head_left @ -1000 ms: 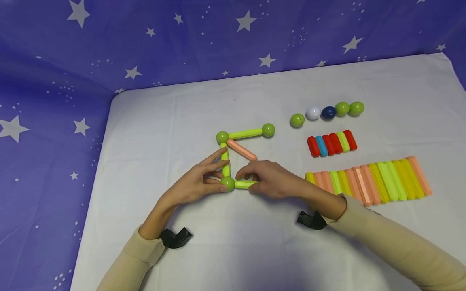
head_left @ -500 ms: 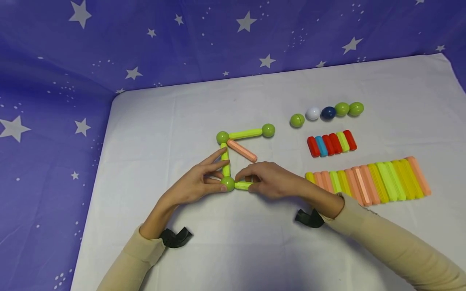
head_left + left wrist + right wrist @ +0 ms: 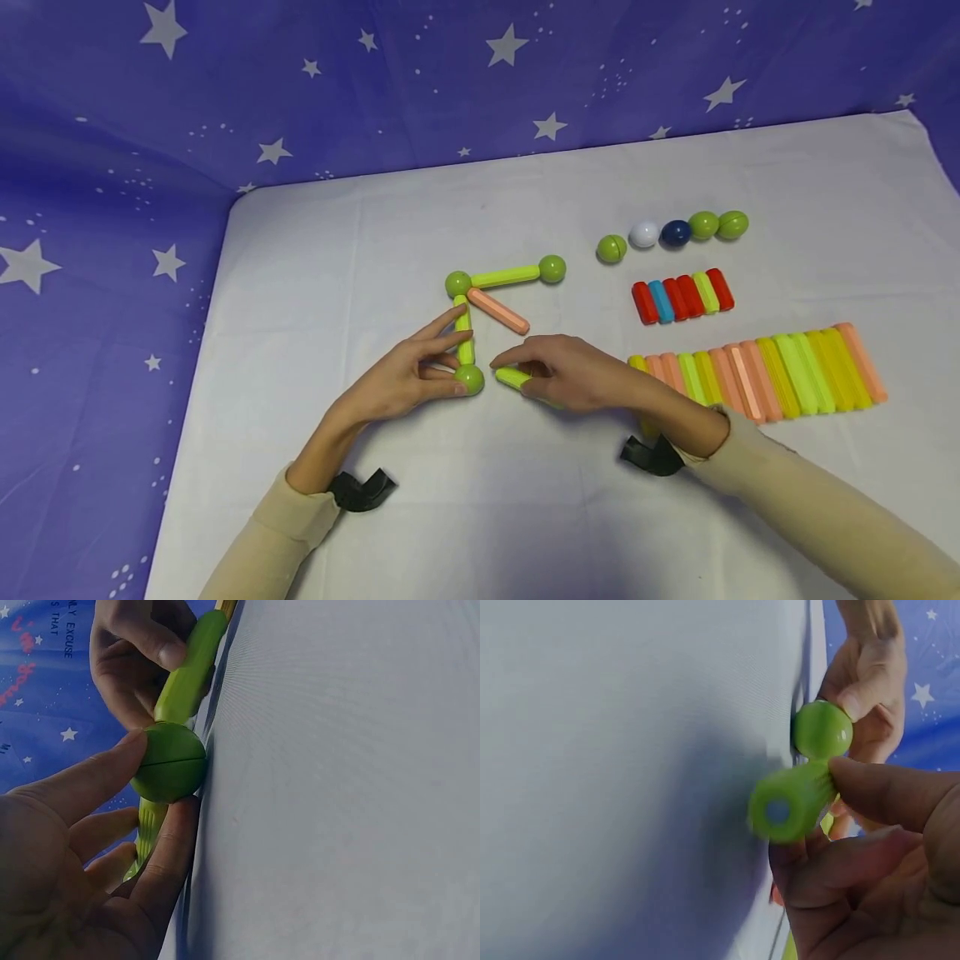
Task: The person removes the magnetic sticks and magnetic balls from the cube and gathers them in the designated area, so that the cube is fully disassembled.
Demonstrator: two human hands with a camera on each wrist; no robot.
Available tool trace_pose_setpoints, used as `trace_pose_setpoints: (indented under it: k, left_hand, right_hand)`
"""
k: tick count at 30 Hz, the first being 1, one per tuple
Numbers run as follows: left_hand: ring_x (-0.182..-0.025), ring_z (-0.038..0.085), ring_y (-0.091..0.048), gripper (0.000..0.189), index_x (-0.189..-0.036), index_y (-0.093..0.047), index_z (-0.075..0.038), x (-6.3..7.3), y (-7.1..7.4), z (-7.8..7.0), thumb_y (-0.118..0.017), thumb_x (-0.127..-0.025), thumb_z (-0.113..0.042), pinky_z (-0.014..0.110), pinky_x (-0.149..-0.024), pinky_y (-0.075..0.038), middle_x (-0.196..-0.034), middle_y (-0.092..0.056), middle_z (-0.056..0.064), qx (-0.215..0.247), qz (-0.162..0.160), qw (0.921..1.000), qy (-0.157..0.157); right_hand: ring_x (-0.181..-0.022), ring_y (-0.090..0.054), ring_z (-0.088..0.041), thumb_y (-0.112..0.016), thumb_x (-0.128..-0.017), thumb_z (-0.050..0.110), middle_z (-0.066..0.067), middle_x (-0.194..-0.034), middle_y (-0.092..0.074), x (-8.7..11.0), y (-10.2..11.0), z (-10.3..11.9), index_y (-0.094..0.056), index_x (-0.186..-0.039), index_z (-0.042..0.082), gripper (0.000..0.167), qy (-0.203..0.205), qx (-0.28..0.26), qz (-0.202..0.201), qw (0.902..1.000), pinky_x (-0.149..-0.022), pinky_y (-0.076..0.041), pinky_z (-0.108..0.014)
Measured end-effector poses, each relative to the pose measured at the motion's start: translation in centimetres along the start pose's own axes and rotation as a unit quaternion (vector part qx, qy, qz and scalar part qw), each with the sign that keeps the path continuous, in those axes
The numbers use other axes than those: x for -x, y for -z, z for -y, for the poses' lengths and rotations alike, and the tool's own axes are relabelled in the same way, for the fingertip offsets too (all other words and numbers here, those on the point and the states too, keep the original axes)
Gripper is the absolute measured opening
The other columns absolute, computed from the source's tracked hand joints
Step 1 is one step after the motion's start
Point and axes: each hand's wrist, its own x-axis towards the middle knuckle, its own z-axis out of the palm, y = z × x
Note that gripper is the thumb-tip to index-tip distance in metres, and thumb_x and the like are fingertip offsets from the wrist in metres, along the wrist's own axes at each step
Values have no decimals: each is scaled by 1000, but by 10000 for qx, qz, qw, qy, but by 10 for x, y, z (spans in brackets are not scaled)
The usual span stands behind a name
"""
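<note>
My left hand (image 3: 401, 377) holds a green ball (image 3: 471, 380) between thumb and finger, with other fingertips on a lime stick (image 3: 467, 350) joined above it. That stick leads up to a second green ball (image 3: 458, 284), from which another lime stick (image 3: 506, 276) runs right to a third ball (image 3: 552, 268). My right hand (image 3: 568, 372) pinches a loose lime stick (image 3: 513, 378), tilted, its near end a small gap from the held ball in the head view. In the right wrist view this stick's round end face (image 3: 778, 810) shows a bluish-grey centre.
A salmon stick (image 3: 498, 311) lies slanted inside the frame of sticks. To the right are a row of green, white and dark blue balls (image 3: 676, 233), short red, blue and lime sticks (image 3: 688, 296), and a long row of yellow, lime and salmon sticks (image 3: 798, 375).
The lime stick in my right hand was end to end with the lower ball; it has moved right, away from it, and turned to a slant. My left hand has stayed put.
</note>
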Motion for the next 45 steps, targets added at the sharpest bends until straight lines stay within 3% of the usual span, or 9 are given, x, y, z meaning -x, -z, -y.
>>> trace_pose_setpoints:
  k: [5, 9, 14, 19, 24, 33, 45]
  left_hand:
    - [-114, 22, -59, 69, -145, -44, 3, -1, 0, 0, -78, -85, -8, 27, -91, -53, -163, -14, -5, -74, -14, 10000, -22]
    - [-114, 22, -59, 70, -145, -44, 3, -1, 0, 0, -79, -85, -8, 27, -92, -52, -163, -14, -5, -101, -9, 9999, -26]
    - [-115, 22, -59, 70, -145, -44, 3, -1, 0, 0, -79, -85, -9, 27, -92, -52, -163, -14, -5, -135, -10, 9999, -36]
    - [-114, 22, -59, 70, -145, -44, 3, -1, 1, 1, -79, -85, -8, 27, -92, -52, -163, -15, -5, -151, -16, 9999, -62]
    - [-115, 22, -59, 70, -145, -44, 3, -1, 1, 2, -79, -85, -8, 27, -92, -52, -163, -14, -4, -148, -1, 9999, -78]
    - [-114, 22, -59, 70, -145, -44, 3, 0, 0, 1, -79, -85, -8, 27, -91, -53, -163, -15, -6, -156, -29, 9999, -59]
    - [-115, 21, -59, 70, -145, -44, 3, 0, 0, 2, -79, -85, -8, 28, -91, -53, -163, -15, -8, 28, -23, 10000, -2]
  right_hand:
    - [-81, -55, -17, -71, -89, 7, 2, -87, -57, 10, 5, -1, -64, -126, 12, 38, -319, -316, -388, 9982, -74, -49, -33]
    - [-87, -58, -18, -73, -88, 8, 0, -93, -59, 23, 10, -4, -64, -124, 13, 38, -582, -459, -699, 9948, -80, -52, -35]
    - [-86, -59, -18, -76, -87, 10, -2, -101, -60, 43, 13, -10, -63, -125, 14, 41, -893, -515, -1105, 9885, -74, -53, -34]
    - [-85, -60, -16, -75, -87, 6, 0, -115, -60, 59, 14, -19, -63, -129, 13, 44, -735, -516, -1449, 9854, -73, -54, -30]
    - [-83, -61, -14, -73, -88, 3, -1, -119, -60, 71, 13, -29, -68, -123, 8, 37, -537, -359, -1767, 9821, -75, -55, -28]
    - [-86, -56, -17, -79, -83, 5, -3, -108, -59, 80, 11, -32, -71, -118, 6, 36, -952, 220, -1831, 9782, -70, -54, -25]
    - [-101, -55, -24, -75, -82, -1, -7, -116, -55, 82, 7, -34, -71, -115, 5, 33, -1004, 582, -2041, 9720, -81, -54, -43]
